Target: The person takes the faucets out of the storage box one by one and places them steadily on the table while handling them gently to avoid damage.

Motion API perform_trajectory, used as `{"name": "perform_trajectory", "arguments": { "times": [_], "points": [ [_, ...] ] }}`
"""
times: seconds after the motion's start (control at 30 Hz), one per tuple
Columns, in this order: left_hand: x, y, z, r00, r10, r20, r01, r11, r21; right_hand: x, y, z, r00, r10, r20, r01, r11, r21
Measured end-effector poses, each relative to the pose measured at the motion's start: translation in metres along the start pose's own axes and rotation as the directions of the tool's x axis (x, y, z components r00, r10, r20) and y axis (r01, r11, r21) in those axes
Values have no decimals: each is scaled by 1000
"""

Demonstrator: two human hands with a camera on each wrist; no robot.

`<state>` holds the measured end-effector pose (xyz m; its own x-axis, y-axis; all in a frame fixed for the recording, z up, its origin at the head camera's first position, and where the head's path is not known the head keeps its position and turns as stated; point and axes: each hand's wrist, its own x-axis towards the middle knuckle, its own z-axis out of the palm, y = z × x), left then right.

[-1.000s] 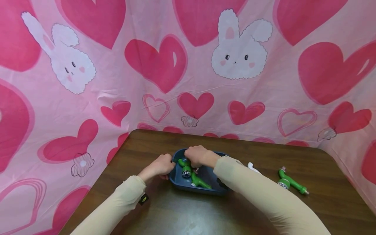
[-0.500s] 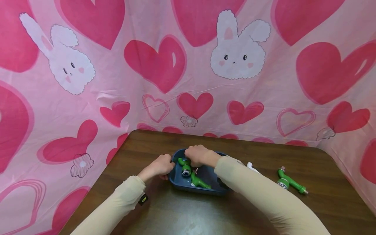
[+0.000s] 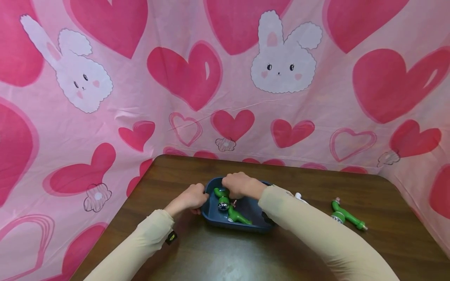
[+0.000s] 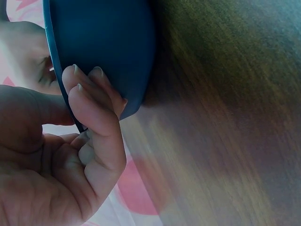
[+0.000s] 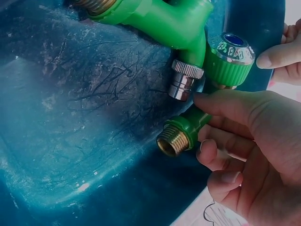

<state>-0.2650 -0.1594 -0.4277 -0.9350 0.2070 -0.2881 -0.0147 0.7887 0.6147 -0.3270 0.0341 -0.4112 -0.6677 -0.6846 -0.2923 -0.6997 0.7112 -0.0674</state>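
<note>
1. Left hand (image 3: 192, 197): grip pinched over the left end of a dark-blue, round-cornered tub (image 3: 251, 208), thumb inside the rim, fingertips outside.
2. Right hand (image 3: 240, 184): down in the tub; grip nearly closed, fingers curled about a green tap with a silver-faced dial (image 3: 222, 198). Its brass threaded end (image 5: 173, 141) pokes past the fingers.
3. Just beside it, in the tub: second green tap with a ribbed chrome nozzle (image 5: 164, 26).
4. Tub sits on a brown wood-grain tabletop (image 3: 386, 238). To the right, outside it: another green tap (image 3: 349, 217) lying flat; nearer the tub, a white curved piece (image 3: 299, 196), partly hidden by the sleeve.
5. Behind: pink cloth with hearts and rabbits (image 3: 239, 93).
</note>
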Motion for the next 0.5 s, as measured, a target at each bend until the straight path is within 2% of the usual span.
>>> {"name": "perform_trajectory", "arguments": {
  "times": [0.5],
  "points": [
    [-1, 2, -1, 1000, 8, -1, -8, 1000, -7, -8, -1, -6, 1000, 0, -16, -1, 999, -41]
  ]
}}
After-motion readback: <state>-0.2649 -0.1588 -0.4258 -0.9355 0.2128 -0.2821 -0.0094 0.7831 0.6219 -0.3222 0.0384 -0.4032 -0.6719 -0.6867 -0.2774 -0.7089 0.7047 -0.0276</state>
